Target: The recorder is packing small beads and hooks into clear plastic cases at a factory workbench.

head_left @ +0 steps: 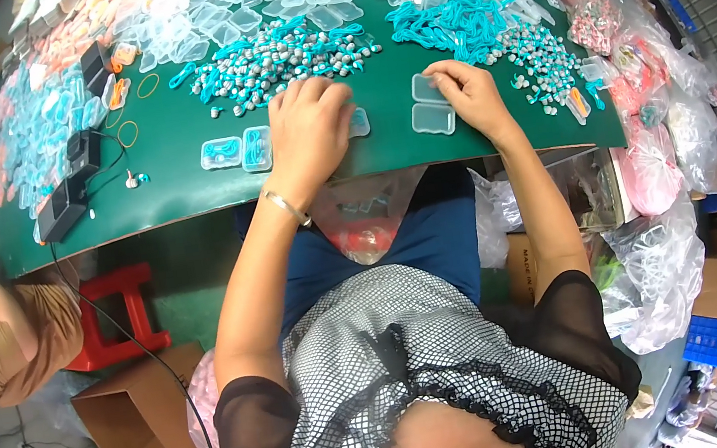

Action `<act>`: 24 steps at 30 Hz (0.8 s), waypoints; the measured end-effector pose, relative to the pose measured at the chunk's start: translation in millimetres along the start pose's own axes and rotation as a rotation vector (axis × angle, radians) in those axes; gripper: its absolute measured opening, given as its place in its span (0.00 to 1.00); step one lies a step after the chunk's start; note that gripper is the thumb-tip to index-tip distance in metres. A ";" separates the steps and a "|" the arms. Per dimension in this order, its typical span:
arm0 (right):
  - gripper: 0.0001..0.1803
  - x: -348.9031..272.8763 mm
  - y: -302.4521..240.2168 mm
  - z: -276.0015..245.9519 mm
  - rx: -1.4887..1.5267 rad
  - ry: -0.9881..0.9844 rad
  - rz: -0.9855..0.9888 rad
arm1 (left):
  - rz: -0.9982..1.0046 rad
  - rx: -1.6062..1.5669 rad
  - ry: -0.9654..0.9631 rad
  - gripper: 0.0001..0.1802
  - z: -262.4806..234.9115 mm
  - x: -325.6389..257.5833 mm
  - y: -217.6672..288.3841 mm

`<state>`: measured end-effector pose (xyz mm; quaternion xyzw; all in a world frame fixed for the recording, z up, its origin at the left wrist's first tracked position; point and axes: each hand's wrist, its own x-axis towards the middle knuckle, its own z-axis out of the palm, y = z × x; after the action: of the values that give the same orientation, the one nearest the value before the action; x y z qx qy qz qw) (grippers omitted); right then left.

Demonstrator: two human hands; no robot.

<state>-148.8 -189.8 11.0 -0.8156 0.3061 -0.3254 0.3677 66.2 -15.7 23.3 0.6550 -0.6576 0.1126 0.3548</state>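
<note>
Green table (182,158), teal cords (449,25)

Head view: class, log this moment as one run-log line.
left hand: on small clear case | right hand: touching open clear case | green table: teal corded earplugs

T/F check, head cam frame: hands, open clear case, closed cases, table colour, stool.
1. The right hand touches an open clear plastic case. True.
2. The left hand holds a pair of scissors. False: it rests palm down on the green table, partly covering a small case.
3. Two closed cases with teal cords lie left of the left hand. True.
4. The table top is red. False: it is green.
5. A red stool stands below the table edge. True.
</note>
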 end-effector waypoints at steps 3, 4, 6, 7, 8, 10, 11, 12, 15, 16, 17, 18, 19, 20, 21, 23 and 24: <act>0.08 7.5 -5.6 1.3 -0.138 0.002 -0.176 | -0.014 0.118 -0.016 0.07 21.8 30.0 -5.1; 0.08 10.6 -5.8 0.8 -0.139 0.001 -0.180 | -0.006 0.206 -0.030 0.07 30.2 39.0 -8.2; 0.08 20.3 -2.2 -0.4 -0.190 0.050 -0.160 | 0.007 0.283 -0.049 0.07 46.3 52.8 -13.8; 0.07 24.8 1.6 0.9 -0.172 0.088 -0.143 | 0.020 0.359 -0.073 0.08 51.5 56.6 -15.9; 0.07 29.9 4.9 1.0 -0.173 0.088 -0.145 | 0.019 0.360 -0.070 0.08 55.1 58.2 -19.0; 0.06 38.1 12.3 -0.7 -0.316 0.190 -0.198 | 0.068 0.417 -0.137 0.06 55.5 63.5 -17.8; 0.06 42.9 15.6 -2.8 -0.339 0.207 -0.201 | 0.071 0.416 -0.139 0.06 54.9 63.4 -16.9; 0.06 43.8 15.3 -5.4 -0.339 0.211 -0.196 | 0.063 0.347 -0.114 0.06 52.5 61.8 -14.3; 0.05 41.4 13.0 -20.1 -0.429 0.259 -0.222 | 0.030 0.129 -0.214 0.05 43.6 59.4 -7.3; 0.05 39.2 14.4 -26.2 -0.438 0.264 -0.207 | 0.000 -0.019 -0.334 0.05 40.8 60.8 -4.5; 0.06 36.9 16.9 -32.6 -0.367 0.286 -0.168 | 0.003 0.002 -0.438 0.05 38.3 64.8 -2.4; 0.06 35.5 15.9 -38.5 -0.292 0.305 -0.140 | 0.009 -0.005 -0.438 0.05 40.2 64.1 -5.9; 0.07 32.9 14.6 -44.8 -0.296 0.304 -0.109 | 0.004 0.025 -0.426 0.05 43.8 63.6 -12.0; 0.07 28.2 15.1 -51.3 -0.307 0.309 -0.103 | 0.000 0.054 -0.413 0.05 47.0 62.7 -16.2; 0.07 22.2 17.4 -60.3 -0.303 0.340 -0.098 | -0.040 0.030 -0.382 0.05 47.2 65.5 -15.1; 0.07 8.8 24.2 -80.3 -0.333 0.392 -0.072 | -0.055 0.017 -0.364 0.05 49.6 66.1 -14.5; 0.07 0.1 26.4 -90.2 -0.345 0.399 -0.065 | -0.051 0.032 -0.398 0.05 49.2 67.4 -13.6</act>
<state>-223.7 -240.3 36.6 -0.7952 0.3973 -0.4345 0.1449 70.6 -100.1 24.7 0.6864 -0.6959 -0.0178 0.2103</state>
